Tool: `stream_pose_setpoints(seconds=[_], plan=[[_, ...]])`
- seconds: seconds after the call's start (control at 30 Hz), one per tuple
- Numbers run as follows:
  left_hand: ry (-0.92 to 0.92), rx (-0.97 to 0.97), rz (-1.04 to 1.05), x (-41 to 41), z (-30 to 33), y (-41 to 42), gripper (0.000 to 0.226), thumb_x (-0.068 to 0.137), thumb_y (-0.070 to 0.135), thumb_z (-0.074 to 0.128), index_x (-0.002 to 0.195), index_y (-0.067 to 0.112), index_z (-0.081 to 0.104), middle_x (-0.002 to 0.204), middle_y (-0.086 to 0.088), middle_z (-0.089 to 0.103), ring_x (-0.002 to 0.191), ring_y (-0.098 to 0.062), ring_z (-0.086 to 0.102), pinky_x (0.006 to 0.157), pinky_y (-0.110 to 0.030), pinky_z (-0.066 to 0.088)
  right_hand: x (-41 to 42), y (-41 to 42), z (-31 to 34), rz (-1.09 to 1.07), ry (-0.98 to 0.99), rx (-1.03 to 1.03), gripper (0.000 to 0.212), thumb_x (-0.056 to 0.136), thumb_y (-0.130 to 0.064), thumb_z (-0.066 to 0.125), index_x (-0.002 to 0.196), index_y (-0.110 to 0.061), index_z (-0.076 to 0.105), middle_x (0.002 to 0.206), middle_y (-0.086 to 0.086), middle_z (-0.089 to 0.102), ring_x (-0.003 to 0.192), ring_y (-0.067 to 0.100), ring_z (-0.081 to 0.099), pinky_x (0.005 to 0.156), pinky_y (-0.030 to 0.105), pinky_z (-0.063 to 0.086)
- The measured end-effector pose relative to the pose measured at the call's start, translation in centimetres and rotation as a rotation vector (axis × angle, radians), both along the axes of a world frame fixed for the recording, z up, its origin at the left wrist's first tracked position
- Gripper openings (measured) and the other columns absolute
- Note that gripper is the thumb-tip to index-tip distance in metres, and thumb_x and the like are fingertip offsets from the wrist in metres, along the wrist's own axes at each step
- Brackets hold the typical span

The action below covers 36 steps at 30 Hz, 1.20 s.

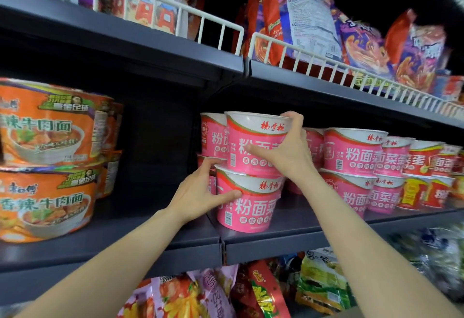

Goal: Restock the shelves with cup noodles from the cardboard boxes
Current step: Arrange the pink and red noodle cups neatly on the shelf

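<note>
Seeing right hand [286,152] grasp top pink cup [253,141], left hand [200,192] gripping lower cup [248,202] (rear cups mostly hidden).

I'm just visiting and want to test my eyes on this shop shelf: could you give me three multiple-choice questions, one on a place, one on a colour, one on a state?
1. Where is the cup that the right hand grips?
A. on top of another pink cup
B. on the top shelf
C. in a cardboard box

2. What colour are the big bowls at the left?
A. blue
B. orange
C. green

3. What is the left hand doing?
A. hanging idle
B. holding a bag
C. holding the lower cup

Answers:
1. A, the upper cup sits stacked on the lower one on the middle shelf.
2. B, their wrappers are orange.
3. C, its thumb lies across the front of the lower cup and its fingers reach round the side.
</note>
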<state>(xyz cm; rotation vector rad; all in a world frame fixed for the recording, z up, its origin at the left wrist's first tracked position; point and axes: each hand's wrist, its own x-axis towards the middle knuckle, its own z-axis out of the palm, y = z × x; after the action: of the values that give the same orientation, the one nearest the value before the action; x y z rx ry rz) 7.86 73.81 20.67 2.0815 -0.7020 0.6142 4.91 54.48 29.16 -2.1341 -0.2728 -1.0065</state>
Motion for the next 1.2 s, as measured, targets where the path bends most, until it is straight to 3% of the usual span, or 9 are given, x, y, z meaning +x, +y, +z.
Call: stream_pose_setpoints(seconds=[0.1,0.17,0.27,0.4,0.8,0.93,1.07,1.2], plan=[[0.006,-0.009,0.005,0.2,-0.1,0.1,0.089,0.056,0.076,0.068,0.126,0.038,0.028,0.118,0.019,0.053,0.103,-0.002,0.059,0.089,-0.027,0.049,0.0,-1.4,0.3,0.337,0.091,0.115,0.085,0.065,-0.024,0.086,0.122,-0.031,0.023,0.12,-0.005,0.046,0.101,0.005,0.059,0.072,0.019,0.055],[0.001,-0.012,0.013,0.1,-0.1,0.0,0.089,0.058,0.071,0.068,0.127,0.032,0.028,0.116,0.019,0.052,0.102,-0.002,0.058,0.088,-0.025,0.048,0.0,-1.7,0.7,0.41,0.134,0.117,0.083,0.07,-0.013,0.082,0.126,-0.026,0.022,0.121,-0.006,0.046,0.096,0.0,0.058,0.066,0.012,0.053],[-0.01,-0.014,0.016,-0.1,0.0,0.0,0.085,0.06,0.067,0.068,0.126,0.032,0.029,0.113,0.02,0.05,0.1,-0.002,0.057,0.086,-0.024,0.047,0.2,-1.6,0.7,0.418,0.177,0.134,0.1,0.069,-0.018,0.082,0.139,-0.032,0.011,0.133,-0.005,0.041,0.104,0.003,0.057,0.075,0.018,0.053],[-0.026,0.005,0.011,-0.3,0.2,0.0,0.079,0.061,0.067,0.065,0.123,0.036,0.028,0.109,0.024,0.049,0.094,0.0,0.056,0.08,-0.02,0.045,0.0,-0.5,-0.4,0.321,0.16,0.173,0.137,0.054,-0.04,0.084,0.144,-0.043,-0.019,0.143,-0.005,0.038,0.12,0.012,0.052,0.099,0.039,0.047],[0.008,-0.087,0.016,0.4,-0.1,0.1,0.086,0.054,0.068,0.075,0.119,0.028,0.036,0.116,0.014,0.053,0.107,-0.01,0.058,0.09,-0.032,0.05,-1.8,0.4,-2.9,0.278,0.076,0.248,0.132,0.067,-0.029,0.085,0.144,-0.041,-0.022,0.151,0.0,0.032,0.125,0.009,0.045,0.106,0.045,0.04],[0.008,-0.168,-0.003,0.6,-0.3,0.0,0.091,0.046,0.07,0.079,0.116,0.028,0.039,0.11,0.015,0.053,0.105,-0.008,0.058,0.089,-0.032,0.051,-2.6,0.9,-6.1,0.224,0.122,0.103,0.121,0.071,-0.032,0.082,0.147,-0.037,-0.012,0.145,-0.007,0.037,0.121,0.006,0.047,0.099,0.034,0.044],[0.006,-0.167,0.007,1.0,-0.4,0.0,0.093,0.042,0.078,0.07,0.116,0.032,0.036,0.114,0.014,0.053,0.107,-0.008,0.056,0.09,-0.032,0.05,-1.8,1.4,-6.7,0.2,0.126,0.04,0.116,0.073,-0.04,0.078,0.145,-0.044,-0.013,0.152,-0.006,0.029,0.133,0.015,0.042,0.104,0.047,0.043],[-0.008,-0.132,0.039,1.2,-0.5,0.2,0.1,0.045,0.08,0.068,0.127,0.036,0.032,0.124,0.01,0.053,0.111,-0.01,0.056,0.093,-0.036,0.049,-1.7,1.4,-6.4,0.205,0.126,0.015,0.118,0.075,-0.038,0.077,0.146,-0.038,-0.017,0.155,-0.005,0.023,0.134,0.014,0.04,0.104,0.043,0.043]])
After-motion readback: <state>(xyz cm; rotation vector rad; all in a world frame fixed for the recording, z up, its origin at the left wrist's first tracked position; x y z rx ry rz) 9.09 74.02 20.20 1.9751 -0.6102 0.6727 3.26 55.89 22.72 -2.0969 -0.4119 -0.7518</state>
